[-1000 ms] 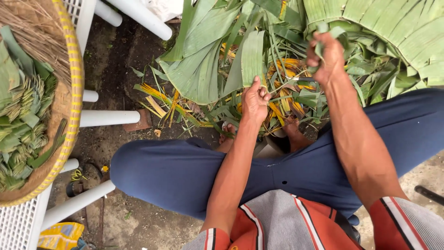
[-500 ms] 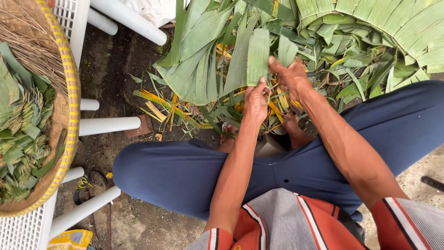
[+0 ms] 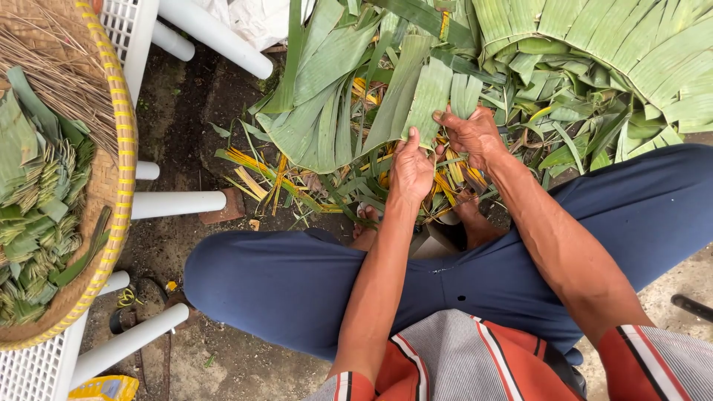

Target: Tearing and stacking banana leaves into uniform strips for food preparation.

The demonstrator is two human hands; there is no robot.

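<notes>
A broad green leaf strip (image 3: 427,96) rises from between both hands, in front of my knees. My left hand (image 3: 411,169) pinches its lower left edge with the fingers curled. My right hand (image 3: 469,132) grips the strip's lower right edge beside a second narrower strip (image 3: 466,95). Under the hands lies a tangle of yellow and green leaf scraps (image 3: 371,182). My bare feet show just below the hands.
A heap of green leaves (image 3: 594,52) fills the ground ahead and to the right. At left, a round woven tray (image 3: 119,178) with folded leaf pieces (image 3: 33,215) and thin sticks (image 3: 52,74) rests on a white plastic chair (image 3: 178,202).
My right hand came down from the upper right to meet the left hand on the leaf strip. The strip now stands between both hands.
</notes>
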